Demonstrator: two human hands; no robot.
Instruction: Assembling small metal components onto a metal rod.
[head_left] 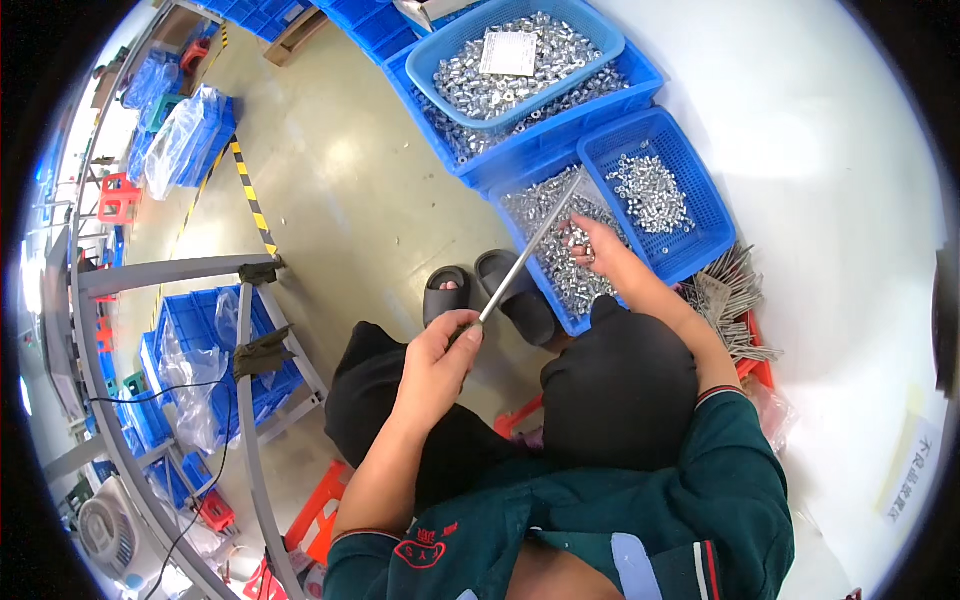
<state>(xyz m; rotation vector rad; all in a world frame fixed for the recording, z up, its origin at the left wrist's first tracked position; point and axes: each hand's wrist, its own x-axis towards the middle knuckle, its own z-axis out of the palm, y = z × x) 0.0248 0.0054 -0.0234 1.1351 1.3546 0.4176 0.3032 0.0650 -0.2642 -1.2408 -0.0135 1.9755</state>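
My left hand (443, 362) is closed round the near end of a long, thin silver metal rod (522, 262), in front of my knees. The rod slants up and to the right, its far end over a blue bin (540, 268) of small silver metal pieces (577, 290). Inside that bin's space, my right hand (598, 244) has its fingers curled round a few of these pieces, close beside the rod. A clear plastic bag or sheet with a label (597, 193) lies at the bin's far end.
Right of the bin sits a blue basket (700, 215) of similar pieces. Behind, a light-blue basket (420, 70) rests on a larger filled bin (455, 160). Thin metal rods (735, 300) fill a red crate at my right. A white wall rises rightward; a grey metal frame (180, 272) stands left.
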